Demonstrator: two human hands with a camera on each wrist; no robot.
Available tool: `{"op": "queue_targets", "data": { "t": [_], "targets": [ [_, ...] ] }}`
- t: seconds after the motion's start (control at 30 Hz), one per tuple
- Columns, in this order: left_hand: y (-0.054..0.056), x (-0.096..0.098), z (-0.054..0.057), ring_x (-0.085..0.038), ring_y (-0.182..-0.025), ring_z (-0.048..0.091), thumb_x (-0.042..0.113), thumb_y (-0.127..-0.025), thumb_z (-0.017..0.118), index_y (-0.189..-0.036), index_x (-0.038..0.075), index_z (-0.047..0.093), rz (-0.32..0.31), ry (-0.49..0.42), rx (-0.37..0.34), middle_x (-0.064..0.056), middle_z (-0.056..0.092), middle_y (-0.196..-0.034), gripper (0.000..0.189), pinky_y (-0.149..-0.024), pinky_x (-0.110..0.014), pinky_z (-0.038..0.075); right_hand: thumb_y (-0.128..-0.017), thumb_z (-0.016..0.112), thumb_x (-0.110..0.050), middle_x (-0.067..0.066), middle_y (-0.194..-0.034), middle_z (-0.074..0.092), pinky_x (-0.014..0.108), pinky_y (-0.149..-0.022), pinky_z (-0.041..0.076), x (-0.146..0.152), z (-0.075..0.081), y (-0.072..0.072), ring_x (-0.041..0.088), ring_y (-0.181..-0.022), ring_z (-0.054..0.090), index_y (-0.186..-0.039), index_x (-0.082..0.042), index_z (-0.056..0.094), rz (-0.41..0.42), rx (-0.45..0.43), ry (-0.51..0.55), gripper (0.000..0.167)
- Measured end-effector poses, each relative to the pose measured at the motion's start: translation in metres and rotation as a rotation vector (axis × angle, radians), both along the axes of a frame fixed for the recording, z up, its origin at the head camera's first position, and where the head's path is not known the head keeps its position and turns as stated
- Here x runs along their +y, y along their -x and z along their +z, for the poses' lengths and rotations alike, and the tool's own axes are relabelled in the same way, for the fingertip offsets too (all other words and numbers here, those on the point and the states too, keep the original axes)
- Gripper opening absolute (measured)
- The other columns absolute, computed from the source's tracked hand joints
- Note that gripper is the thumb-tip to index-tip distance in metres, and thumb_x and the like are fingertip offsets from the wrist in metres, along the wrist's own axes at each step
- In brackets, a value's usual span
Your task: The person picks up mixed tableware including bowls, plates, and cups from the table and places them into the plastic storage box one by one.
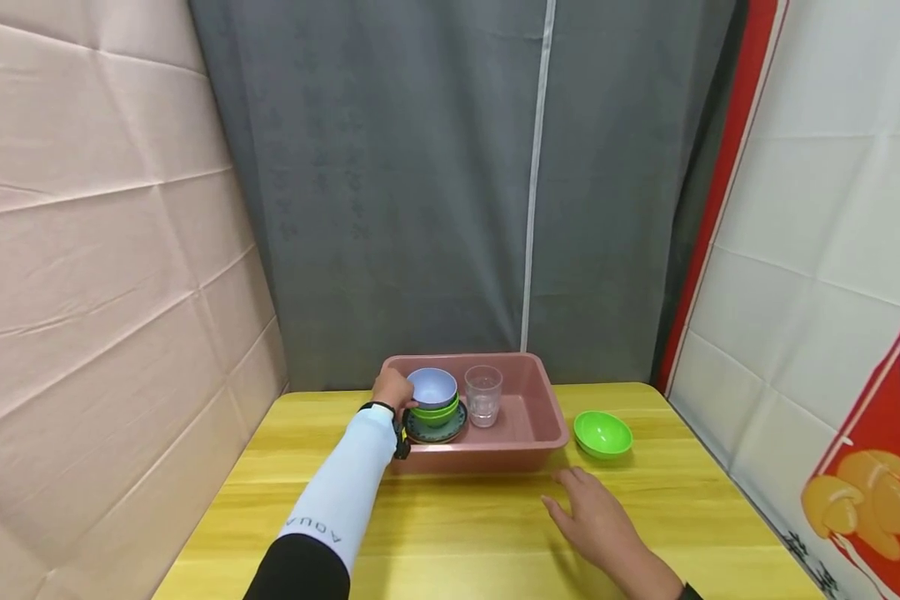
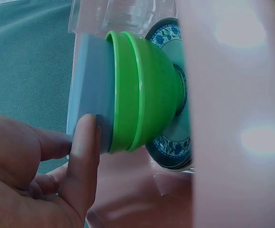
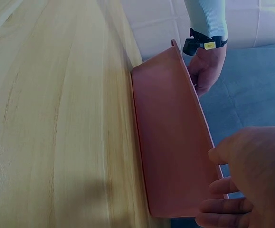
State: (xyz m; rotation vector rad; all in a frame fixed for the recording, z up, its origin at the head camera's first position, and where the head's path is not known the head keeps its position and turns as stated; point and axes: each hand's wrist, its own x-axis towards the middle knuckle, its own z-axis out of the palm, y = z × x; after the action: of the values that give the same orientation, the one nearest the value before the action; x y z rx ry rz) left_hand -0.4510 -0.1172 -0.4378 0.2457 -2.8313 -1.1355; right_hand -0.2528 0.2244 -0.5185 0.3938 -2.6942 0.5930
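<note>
My left hand (image 1: pixel 393 389) reaches into the pink basin (image 1: pixel 465 460) and pinches the rim of a light blue bowl (image 1: pixel 432 386). Two nested green bowls (image 2: pixel 142 90) sit under the blue one. This stack stands on patterned plates (image 2: pixel 168 154) with a blue floral border. A clear cup (image 1: pixel 483 396) is upright in the basin, right of the bowls. Held over the table in front of the basin, my right hand (image 1: pixel 596 521) has relaxed, spread fingers and nothing in its grasp. Another green bowl (image 1: pixel 603 434) lies right of the basin, beyond that hand.
The basin stands at the back of a yellow wood-grain table (image 1: pixel 457 533). A grey curtain (image 1: pixel 420 208) hangs behind it. Pale cloth walls (image 1: pixel 120 333) close in the left side, and a white and red printed sheet (image 1: pixel 795 292) the right.
</note>
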Motion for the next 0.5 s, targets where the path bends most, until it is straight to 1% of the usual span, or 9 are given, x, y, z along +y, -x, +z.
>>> {"op": "queue_targets", "data": {
  "t": [0.1, 0.2, 0.23, 0.3, 0.37, 0.4, 0.43, 0.47, 0.5],
  "targets": [
    [0.002, 0.000, -0.001, -0.014, -0.046, 0.067, 0.000, -0.100, 0.061, -0.109, -0.019, 0.072, -0.009, 0.047, -0.003, -0.016, 0.074, -0.074, 0.024, -0.051, -0.024, 0.051, -0.099, 0.085, -0.027, 0.005, -0.110, 0.071, 0.051, -0.092, 0.061, 0.000, 0.000, -0.001, 0.028, -0.105, 0.072, -0.116, -0.011, 0.074, -0.005, -0.014, 0.002, 0.026],
    [0.022, -0.007, -0.015, -0.022, -0.056, 0.074, 0.001, -0.098, 0.061, -0.103, -0.016, 0.075, -0.045, 0.107, 0.001, -0.014, 0.072, -0.073, 0.023, -0.058, -0.031, 0.058, -0.099, 0.085, -0.027, 0.005, -0.109, 0.071, 0.051, -0.091, 0.061, 0.001, 0.000, -0.002, 0.028, -0.105, 0.071, -0.116, -0.011, 0.074, -0.010, -0.022, 0.005, 0.026],
    [0.045, -0.016, -0.035, -0.021, -0.053, 0.072, 0.005, -0.098, 0.060, -0.097, -0.014, 0.076, -0.076, 0.113, 0.025, -0.012, 0.071, -0.071, 0.025, -0.056, -0.032, 0.056, -0.099, 0.085, -0.027, 0.004, -0.109, 0.071, 0.051, -0.091, 0.061, 0.001, 0.000, -0.002, 0.027, -0.105, 0.071, -0.116, -0.012, 0.074, -0.011, -0.022, 0.005, 0.026],
    [0.080, -0.028, -0.065, -0.025, -0.056, 0.074, 0.009, -0.101, 0.060, -0.095, -0.013, 0.077, -0.098, 0.139, 0.009, -0.014, 0.072, -0.073, 0.029, -0.060, -0.036, 0.060, -0.099, 0.085, -0.028, 0.005, -0.110, 0.071, 0.051, -0.091, 0.061, 0.002, 0.000, -0.002, 0.027, -0.105, 0.071, -0.116, -0.012, 0.074, -0.012, -0.022, 0.006, 0.026],
    [0.110, -0.037, -0.095, -0.024, -0.052, 0.072, 0.013, -0.100, 0.059, -0.092, -0.012, 0.077, -0.130, 0.175, 0.046, -0.014, 0.071, -0.072, 0.031, -0.057, -0.035, 0.060, -0.099, 0.085, -0.028, 0.004, -0.109, 0.071, 0.050, -0.090, 0.061, 0.002, -0.001, -0.002, 0.027, -0.105, 0.071, -0.116, -0.012, 0.074, -0.013, -0.022, 0.006, 0.026],
    [0.116, -0.039, -0.101, -0.024, -0.050, 0.071, 0.013, -0.100, 0.060, -0.090, -0.011, 0.077, -0.130, 0.188, 0.049, -0.013, 0.070, -0.071, 0.031, -0.056, -0.035, 0.059, -0.098, 0.085, -0.029, 0.003, -0.109, 0.071, 0.050, -0.090, 0.061, 0.003, -0.002, -0.002, 0.026, -0.105, 0.071, -0.115, -0.013, 0.074, -0.014, -0.022, 0.006, 0.026],
    [0.121, -0.038, -0.104, -0.026, -0.052, 0.072, 0.013, -0.101, 0.059, -0.089, -0.011, 0.076, -0.119, 0.183, 0.017, -0.014, 0.070, -0.071, 0.032, -0.057, -0.037, 0.060, -0.098, 0.085, -0.029, 0.003, -0.108, 0.071, 0.050, -0.090, 0.061, 0.003, -0.002, -0.002, 0.026, -0.104, 0.071, -0.115, -0.013, 0.075, -0.016, -0.021, 0.005, 0.026],
    [0.105, -0.030, -0.087, -0.030, -0.057, 0.075, 0.010, -0.100, 0.060, -0.091, -0.013, 0.076, -0.094, 0.194, -0.030, -0.017, 0.072, -0.075, 0.029, -0.061, -0.040, 0.063, -0.098, 0.086, -0.029, 0.003, -0.108, 0.071, 0.049, -0.089, 0.061, 0.003, -0.003, -0.002, 0.026, -0.104, 0.071, -0.114, -0.013, 0.075, -0.016, -0.021, 0.006, 0.026],
    [0.090, -0.025, -0.074, -0.030, -0.055, 0.074, 0.008, -0.099, 0.060, -0.090, -0.013, 0.076, -0.084, 0.194, -0.036, -0.018, 0.071, -0.073, 0.027, -0.058, -0.039, 0.062, -0.098, 0.086, -0.030, 0.003, -0.108, 0.071, 0.049, -0.089, 0.061, 0.004, -0.003, -0.002, 0.026, -0.104, 0.071, -0.114, -0.013, 0.075, -0.017, -0.022, 0.007, 0.025]
  ]
}}
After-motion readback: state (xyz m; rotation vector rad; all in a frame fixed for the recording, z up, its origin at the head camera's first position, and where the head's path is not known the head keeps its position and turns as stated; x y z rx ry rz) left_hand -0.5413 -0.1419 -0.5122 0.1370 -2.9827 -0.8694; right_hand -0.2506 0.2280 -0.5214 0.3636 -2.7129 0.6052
